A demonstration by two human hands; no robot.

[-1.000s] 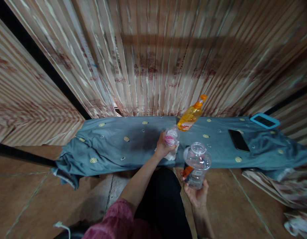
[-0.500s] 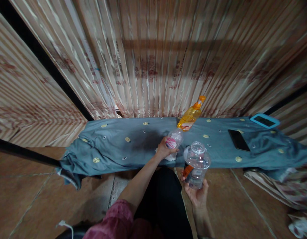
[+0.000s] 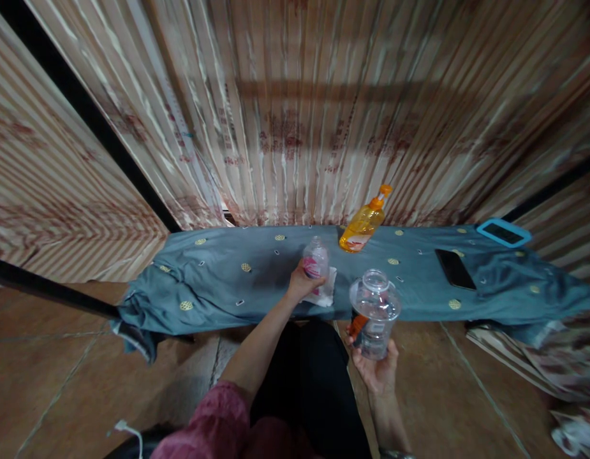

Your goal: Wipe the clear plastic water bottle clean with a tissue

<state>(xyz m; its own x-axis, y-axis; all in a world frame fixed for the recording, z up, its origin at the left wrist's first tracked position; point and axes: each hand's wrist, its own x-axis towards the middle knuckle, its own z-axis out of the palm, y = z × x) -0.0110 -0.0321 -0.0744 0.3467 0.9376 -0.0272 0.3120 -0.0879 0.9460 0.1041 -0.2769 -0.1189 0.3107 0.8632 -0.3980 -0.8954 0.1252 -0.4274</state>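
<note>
My left hand [image 3: 303, 284] is wrapped round a small clear plastic bottle [image 3: 316, 257] with a pink label, upright over the cloth-covered bench. Beneath and beside it lies a white folded tissue or cloth [image 3: 327, 292], partly hidden by the hand. My right hand [image 3: 374, 370] holds a larger clear plastic bottle [image 3: 376, 306] from below, its wide shoulder and uncapped neck facing up. An orange and dark label shows on this bottle's left side. Behind them on the bench stands a yellow pump bottle [image 3: 362, 227] with an orange top.
A blue-grey patterned cloth [image 3: 266, 280] covers the long bench. At its right lie a black phone [image 3: 455, 269] and a blue-framed device [image 3: 504, 233]. Striped curtains [image 3: 285, 127] hang behind, with a dark pole [image 3: 94, 121] at left. A white cable [image 3: 127, 429] sits lower left.
My left hand has moved the small bottle leftward, away from the pump bottle, and it now stands more upright. My right hand still holds the larger bottle in nearly the same place.
</note>
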